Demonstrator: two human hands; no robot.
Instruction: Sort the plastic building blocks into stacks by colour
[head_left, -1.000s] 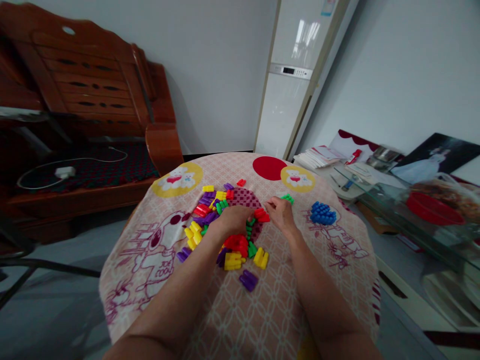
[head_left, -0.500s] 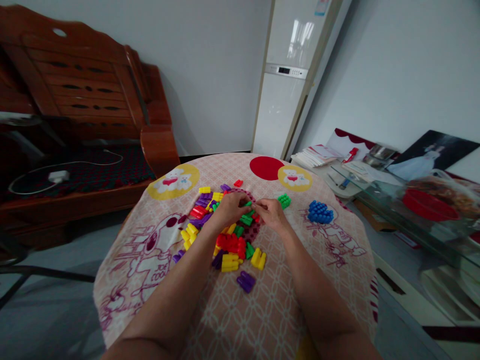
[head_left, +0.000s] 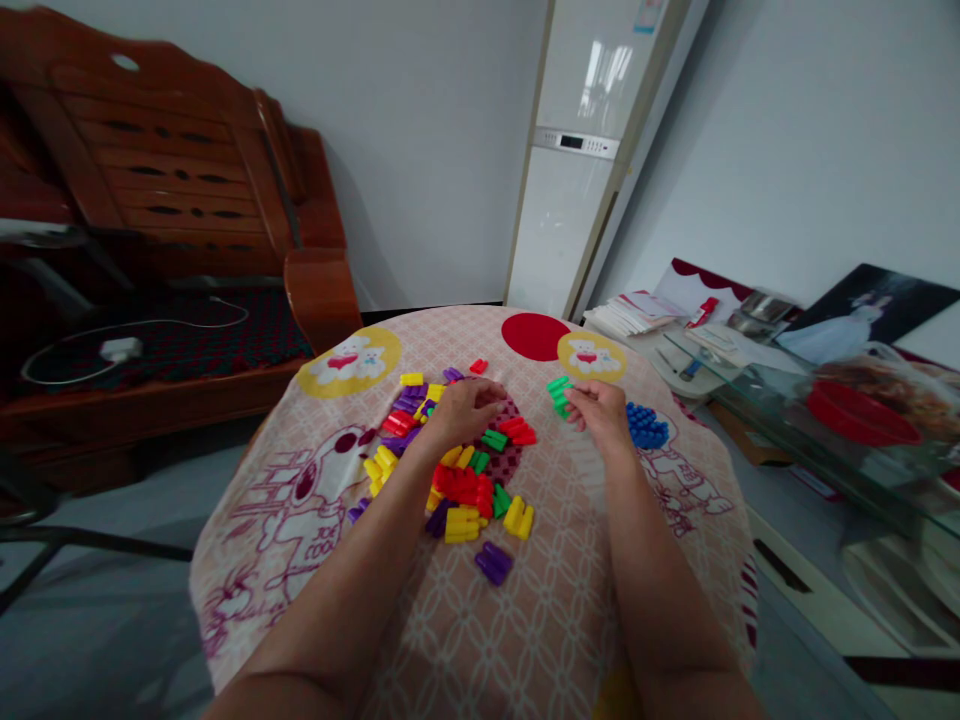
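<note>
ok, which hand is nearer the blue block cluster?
Right. The right hand is just left of the blue block cluster in the view, fingers at the green blocks. The left hand is farther left, over the mixed-colour pile.

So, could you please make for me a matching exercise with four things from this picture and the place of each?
1. right hand
2. left hand
3. blue blocks
4. white adapter

A. on the wooden bench
B. at the green blocks
C. on the tablecloth, right of both hands
D. at the mixed-colour pile

Pairs: 1-B; 2-D; 3-C; 4-A
</note>
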